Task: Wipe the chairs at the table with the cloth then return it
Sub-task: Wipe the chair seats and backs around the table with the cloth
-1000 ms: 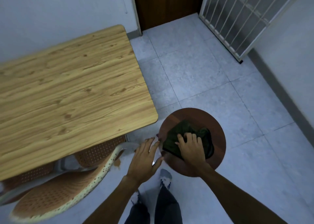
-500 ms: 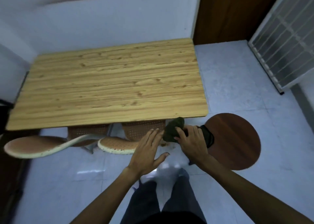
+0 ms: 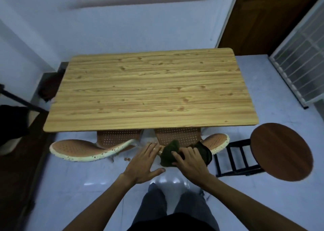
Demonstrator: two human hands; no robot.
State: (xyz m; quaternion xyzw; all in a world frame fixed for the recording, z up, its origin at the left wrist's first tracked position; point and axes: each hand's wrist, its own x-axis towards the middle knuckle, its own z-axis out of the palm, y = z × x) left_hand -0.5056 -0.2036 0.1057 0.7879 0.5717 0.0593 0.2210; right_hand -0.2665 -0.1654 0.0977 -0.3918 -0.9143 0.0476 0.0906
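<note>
My right hand (image 3: 190, 162) grips a dark green cloth (image 3: 169, 154) in front of the right brown perforated chair (image 3: 217, 140), which is tucked under the wooden table (image 3: 149, 88). My left hand (image 3: 143, 162) hovers open beside the cloth, fingers spread, palm down. A second perforated chair (image 3: 82, 148) with a cream rim stands to the left, its seat also under the table. A round dark-brown stool (image 3: 280, 153) on a black frame stands at the right, apart from the cloth.
A white wall runs behind the table, with a brown door (image 3: 273, 17) and a white grille (image 3: 298, 69) at the far right. Dark objects sit at the left edge (image 3: 14, 122). My legs show at the bottom over pale floor tiles (image 3: 61, 187).
My right hand lifted the cloth off the round stool and carried it left to the right perforated chair. The view swung left and up, now centred on the table.
</note>
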